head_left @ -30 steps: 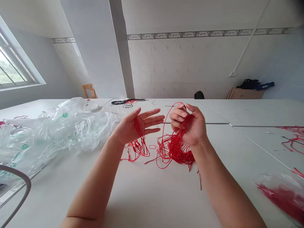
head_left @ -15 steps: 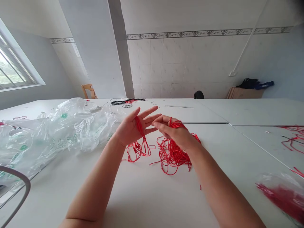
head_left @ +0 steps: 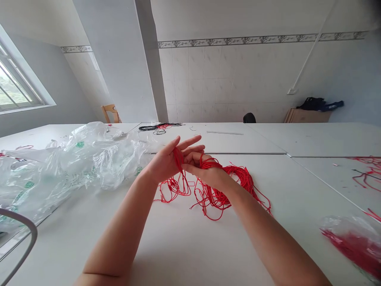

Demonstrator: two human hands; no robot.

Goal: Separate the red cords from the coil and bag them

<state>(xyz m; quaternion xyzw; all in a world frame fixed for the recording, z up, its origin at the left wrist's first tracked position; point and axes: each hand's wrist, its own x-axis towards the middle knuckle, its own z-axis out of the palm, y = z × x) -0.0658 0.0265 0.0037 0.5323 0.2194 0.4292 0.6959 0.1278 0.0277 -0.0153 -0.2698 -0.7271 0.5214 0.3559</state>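
My left hand (head_left: 165, 163) is turned palm up with its fingers stretched out. A bundle of thin red cords (head_left: 179, 159) lies across that palm at the base of the thumb, and the strands trail down to the table. My right hand (head_left: 212, 176) has several red cords looped round its fingers. Its thumb and fingertips are closed on cord at the left palm, though the exact strand is hidden. Under and beyond the right hand lies a tangled pile of red cords (head_left: 245, 180).
Crumpled clear plastic bags (head_left: 104, 159) cover the left of the white table (head_left: 190, 242). Black and red cords (head_left: 160, 128) lie at the back. A clear bag of red material (head_left: 354, 246) sits at the right edge, and a grey curved tube (head_left: 34, 234) at lower left.
My right hand has moved left and slightly down, so its fingertips now meet the cords in my left palm. More of the pile shows to its right.
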